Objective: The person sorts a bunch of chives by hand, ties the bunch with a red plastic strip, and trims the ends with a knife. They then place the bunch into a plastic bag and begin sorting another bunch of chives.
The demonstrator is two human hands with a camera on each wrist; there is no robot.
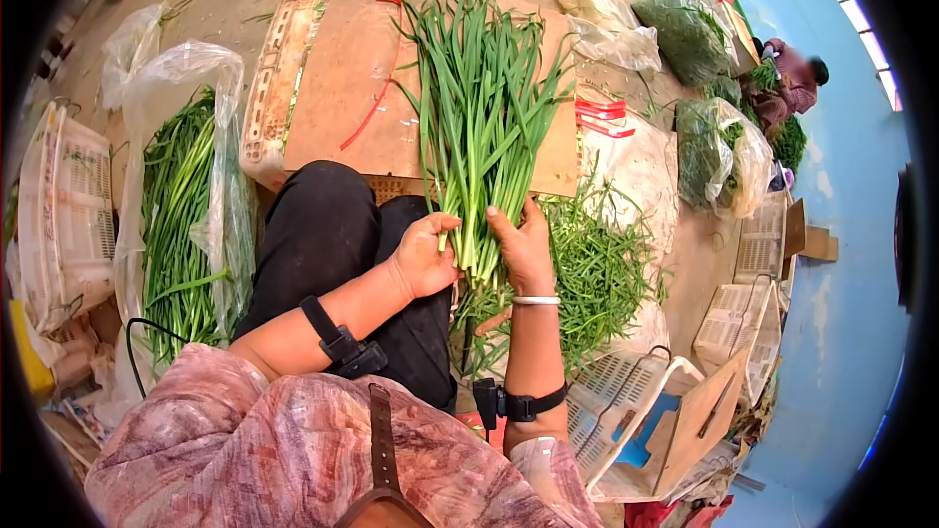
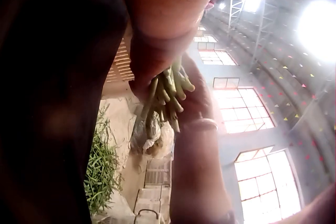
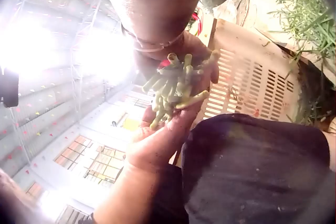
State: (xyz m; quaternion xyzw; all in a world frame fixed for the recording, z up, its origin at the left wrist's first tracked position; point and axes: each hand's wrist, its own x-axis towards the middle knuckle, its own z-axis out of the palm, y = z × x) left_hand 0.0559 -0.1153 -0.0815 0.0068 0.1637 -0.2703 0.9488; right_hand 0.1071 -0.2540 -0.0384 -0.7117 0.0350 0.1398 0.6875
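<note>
A bunch of long, flat-leaved greens (image 1: 479,127), resembling garlic chives, lies over a brown board (image 1: 342,88) with its leaf tips pointing away from me. Its pale stem ends stick out over the board's near edge. From the left side, my left hand (image 1: 427,254) grips the stems low down with curled fingers. My right hand (image 1: 528,246) holds the other side of the bunch, thumb on top and fingers behind. The cut stem ends (image 3: 173,85) show between both hands in the right wrist view, at uneven lengths. Red strips (image 1: 372,122) lie on the board.
An open plastic bag of greens (image 1: 181,205) stands at left. Loose trimmings (image 1: 602,259) pile up at right, near more red strips (image 1: 604,117). The board rests on a plastic crate (image 1: 274,88). Other crates (image 1: 616,401) and filled bags (image 1: 719,152) line the right, where another person (image 1: 790,83) sits.
</note>
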